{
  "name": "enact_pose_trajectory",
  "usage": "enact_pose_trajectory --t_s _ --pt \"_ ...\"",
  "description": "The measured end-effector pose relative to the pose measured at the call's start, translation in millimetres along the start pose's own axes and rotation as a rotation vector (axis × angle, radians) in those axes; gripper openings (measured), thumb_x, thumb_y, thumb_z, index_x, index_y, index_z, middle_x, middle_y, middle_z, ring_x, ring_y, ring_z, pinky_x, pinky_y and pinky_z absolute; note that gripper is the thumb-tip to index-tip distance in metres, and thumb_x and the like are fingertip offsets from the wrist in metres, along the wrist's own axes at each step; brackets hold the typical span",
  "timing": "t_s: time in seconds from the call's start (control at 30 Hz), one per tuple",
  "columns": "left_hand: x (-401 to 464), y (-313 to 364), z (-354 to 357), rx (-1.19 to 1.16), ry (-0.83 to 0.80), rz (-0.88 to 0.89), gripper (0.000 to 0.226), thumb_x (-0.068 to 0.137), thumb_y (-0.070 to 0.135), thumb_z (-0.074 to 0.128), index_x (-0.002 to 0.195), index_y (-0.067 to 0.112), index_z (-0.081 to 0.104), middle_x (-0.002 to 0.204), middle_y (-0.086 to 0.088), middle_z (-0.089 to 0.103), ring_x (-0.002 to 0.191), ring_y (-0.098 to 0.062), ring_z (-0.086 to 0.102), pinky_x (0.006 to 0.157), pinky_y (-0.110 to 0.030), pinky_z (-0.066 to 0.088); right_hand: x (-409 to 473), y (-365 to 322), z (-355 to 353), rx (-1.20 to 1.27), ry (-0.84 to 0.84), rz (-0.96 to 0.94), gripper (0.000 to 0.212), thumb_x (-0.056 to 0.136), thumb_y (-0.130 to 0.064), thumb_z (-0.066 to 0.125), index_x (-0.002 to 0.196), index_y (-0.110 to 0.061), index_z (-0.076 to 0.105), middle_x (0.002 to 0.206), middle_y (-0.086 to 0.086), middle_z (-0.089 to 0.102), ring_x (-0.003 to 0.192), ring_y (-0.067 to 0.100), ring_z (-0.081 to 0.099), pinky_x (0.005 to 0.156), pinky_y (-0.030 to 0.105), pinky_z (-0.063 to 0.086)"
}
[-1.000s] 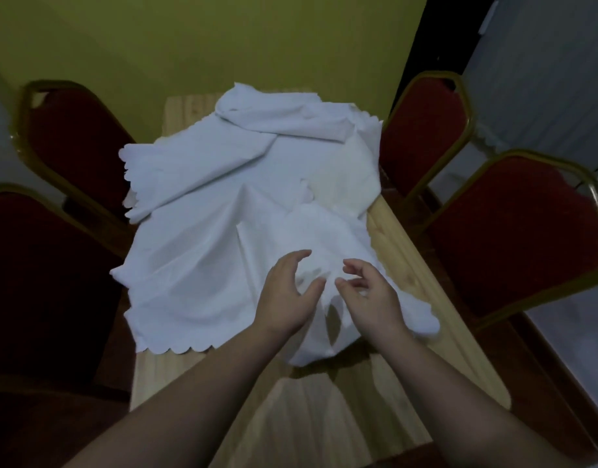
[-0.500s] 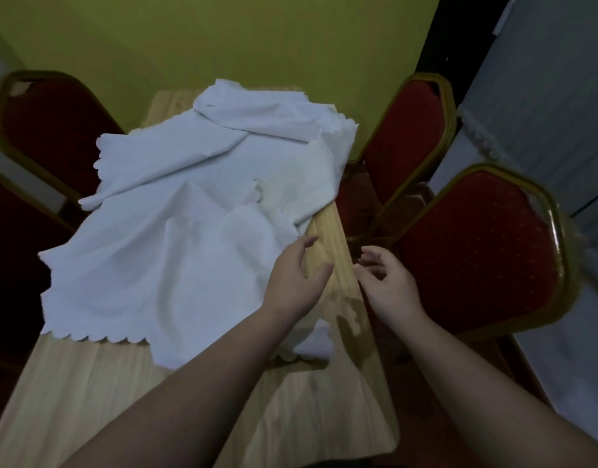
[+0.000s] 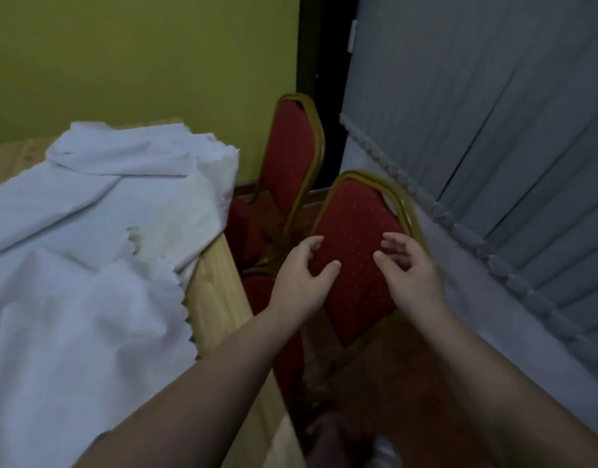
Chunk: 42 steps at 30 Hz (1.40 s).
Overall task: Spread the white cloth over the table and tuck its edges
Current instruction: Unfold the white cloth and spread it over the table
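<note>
while white cloth (image 3: 88, 265) runs off-frame left, left hand (image 3: 299, 282), right hand (image 3: 414, 278) grips released

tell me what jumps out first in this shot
A crumpled white scalloped-edge cloth lies bunched over the left of the light wooden table, leaving its right edge bare. Both bare hands, left and right, hover empty with loosely curled fingers in front of the nearer red padded gold-framed chair.
</note>
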<state>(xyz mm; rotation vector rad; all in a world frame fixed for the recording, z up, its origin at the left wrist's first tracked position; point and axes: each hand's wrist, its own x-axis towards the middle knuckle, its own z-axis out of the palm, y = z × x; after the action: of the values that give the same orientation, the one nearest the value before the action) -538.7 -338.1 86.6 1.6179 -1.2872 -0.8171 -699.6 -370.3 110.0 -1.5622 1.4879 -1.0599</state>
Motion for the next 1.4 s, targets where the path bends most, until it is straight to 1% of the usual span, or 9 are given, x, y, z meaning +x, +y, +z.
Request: enact_pose_trajectory --t_s 0.17,0.3,0.43,0.53,0.73,0.97,1.13,1.3,1.4 --pt "64 51 86 -0.036 0.046 0.035 0.05 0.083 0.04 0.062 0.13 0.027 0.048 0.131 0.005 0.052 0.122 -0.009 0.046 0.107 -0.034 0.038 75 39 -80 0.077 0.049 0.003 0.024 0.088 -0.014 0.06 0.108 -0.026 0.055 0.103 -0.008 0.058 0.088 0.006 0.056 0.089 0.028 0.046" --pt "124 100 153 -0.17 0.177 -0.026 0.052 0.076 0.048 0.061 0.125 0.035 0.048 0.123 0.006 0.056 0.111 -0.012 0.055 0.098 -0.039 0.048 148 64 -150 0.024 0.003 -0.034 0.027 0.088 -0.018 0.061 0.115 -0.023 0.056 0.104 -0.011 0.057 0.09 0.002 0.055 0.088 0.028 0.046" --pt "176 132 196 -0.178 0.241 -0.023 0.051 0.085 0.035 0.062 0.132 0.029 0.045 0.124 0.007 0.052 0.103 -0.003 0.051 0.085 -0.022 0.045 215 75 -196 0.034 -0.045 -0.058 0.027 0.088 -0.019 0.062 0.114 -0.026 0.057 0.104 -0.014 0.059 0.096 0.009 0.057 0.088 0.028 0.047" --pt "215 135 207 -0.171 0.29 -0.026 0.051 0.086 0.034 0.062 0.133 0.03 0.044 0.132 0.007 0.049 0.113 -0.004 0.05 0.083 -0.015 0.04 267 79 -199 0.091 -0.093 -0.077 0.026 0.087 -0.016 0.062 0.11 -0.028 0.056 0.103 -0.013 0.059 0.095 0.01 0.057 0.085 0.023 0.044" --pt "301 109 184 -0.166 0.386 -0.087 0.055 0.085 0.036 0.063 0.136 0.03 0.041 0.139 0.005 0.044 0.125 -0.011 0.042 0.1 -0.032 0.042 353 75 -152 0.039 -0.279 -0.129 0.029 0.087 -0.016 0.063 0.112 -0.027 0.055 0.105 -0.014 0.058 0.094 0.005 0.056 0.077 0.013 0.041" --pt "403 76 151 -0.169 0.477 -0.097 0.054 0.086 0.032 0.063 0.136 0.028 0.041 0.134 0.01 0.044 0.114 0.001 0.036 0.092 -0.021 0.034 470 55 -73 -0.002 -0.397 -0.186 0.028 0.087 -0.013 0.062 0.112 -0.025 0.056 0.104 -0.011 0.059 0.092 0.006 0.056 0.081 0.016 0.045" --pt "433 49 131 -0.083 0.577 -0.142 0.053 0.083 0.035 0.065 0.131 0.032 0.044 0.132 0.012 0.045 0.123 -0.006 0.042 0.104 -0.031 0.039 524 40 -7 0.021 -0.499 -0.188 0.027 0.088 -0.013 0.06 0.111 -0.028 0.054 0.108 -0.007 0.058 0.094 0.007 0.056 0.08 0.018 0.043" --pt "465 36 106 0.07 0.746 -0.11 0.057 0.08 0.03 0.067 0.132 0.027 0.044 0.131 0.009 0.044 0.122 -0.007 0.041 0.104 -0.027 0.035 572 21 64 -0.037 -0.636 -0.293 0.028 0.087 -0.024 0.061 0.111 -0.036 0.053 0.104 -0.021 0.054 0.096 0.002 0.055 0.077 0.017 0.044" --pt "504 28 83 0.106 0.845 -0.146 0.056 0.081 0.028 0.068 0.132 0.025 0.045 0.127 0.012 0.042 0.121 -0.005 0.04 0.105 -0.026 0.034 614 4 110 -0.01 -0.738 -0.359 0.028 0.087 -0.024 0.062 0.108 -0.039 0.052 0.106 -0.019 0.056 0.096 0.003 0.055 0.08 0.022 0.048"
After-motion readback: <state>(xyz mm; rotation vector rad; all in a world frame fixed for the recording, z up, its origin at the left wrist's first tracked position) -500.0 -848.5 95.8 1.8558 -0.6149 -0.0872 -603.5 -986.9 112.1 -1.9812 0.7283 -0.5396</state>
